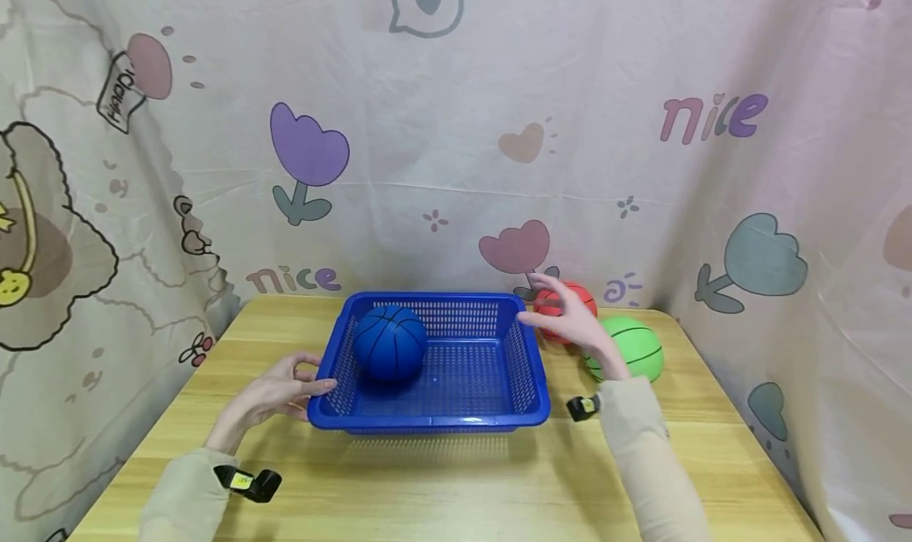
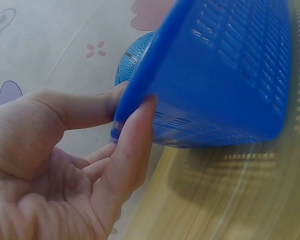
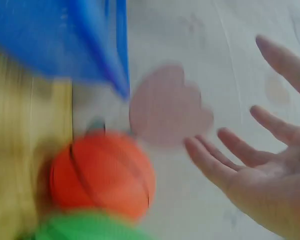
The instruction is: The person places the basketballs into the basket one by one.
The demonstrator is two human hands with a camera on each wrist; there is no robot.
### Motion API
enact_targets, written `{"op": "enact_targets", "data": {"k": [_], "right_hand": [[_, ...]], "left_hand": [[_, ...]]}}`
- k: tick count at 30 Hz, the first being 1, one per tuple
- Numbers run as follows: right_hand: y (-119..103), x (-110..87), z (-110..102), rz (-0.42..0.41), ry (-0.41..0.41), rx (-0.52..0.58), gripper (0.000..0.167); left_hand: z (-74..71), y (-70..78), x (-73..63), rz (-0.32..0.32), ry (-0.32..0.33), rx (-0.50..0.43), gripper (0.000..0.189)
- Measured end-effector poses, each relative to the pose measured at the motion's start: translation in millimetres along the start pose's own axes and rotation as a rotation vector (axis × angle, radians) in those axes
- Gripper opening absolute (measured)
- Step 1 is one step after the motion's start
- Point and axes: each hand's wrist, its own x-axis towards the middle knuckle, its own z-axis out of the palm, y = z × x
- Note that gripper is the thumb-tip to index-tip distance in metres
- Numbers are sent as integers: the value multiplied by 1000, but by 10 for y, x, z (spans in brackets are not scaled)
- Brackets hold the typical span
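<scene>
A blue plastic basket (image 1: 456,422) with perforated walls is at the middle of the table, a blue ball (image 1: 389,343) with black lines inside it at the left. My left hand (image 1: 281,388) pinches the basket's left rim, thumb on one side and fingers on the other, as the left wrist view shows. My right hand (image 1: 570,316), fingers spread and holding nothing, hovers by the basket's back right corner. In the head view it overlaps a red ball (image 1: 580,298). A green ball (image 1: 634,348) lies in front of the red one, partly behind my right wrist.
The wooden table (image 1: 427,494) reaches back to a pale printed curtain (image 1: 427,154), which also hangs along both sides. Black wrist cameras are strapped over both sleeves. In the right wrist view the red ball stands close beside the green one.
</scene>
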Motion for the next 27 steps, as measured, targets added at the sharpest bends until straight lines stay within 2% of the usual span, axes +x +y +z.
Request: {"op": "enact_targets", "data": {"k": [3,6,7,9,11,14,20,27], "right_hand": [[190,-281,-287,31,236,-2,71],[399,-551,-481,128,462,-55,70],[467,-623,-520,170,523,-82,71],[585,-734,-553,276,576,-162,80],[684,-798,-548,372,581,-221,91],[779,-820,-498,464,532,-296,105],[865,-772,-396,556,519,-284,117],[927,-757,-344,593,508,-250,116]], "left_hand": [[6,-11,-18,3,-2,-9,78],[8,-22,-36,4,-7,-15,78],[9,-24,-41,4,-8,-16,78],[6,-30,-46,7,-10,-20,79],[0,-35,-46,11,-16,-25,79],[-8,-40,-42,12,-16,-28,78],[-8,-34,-20,10,-23,-32,79],[-6,-25,0,14,-28,-34,78]]}}
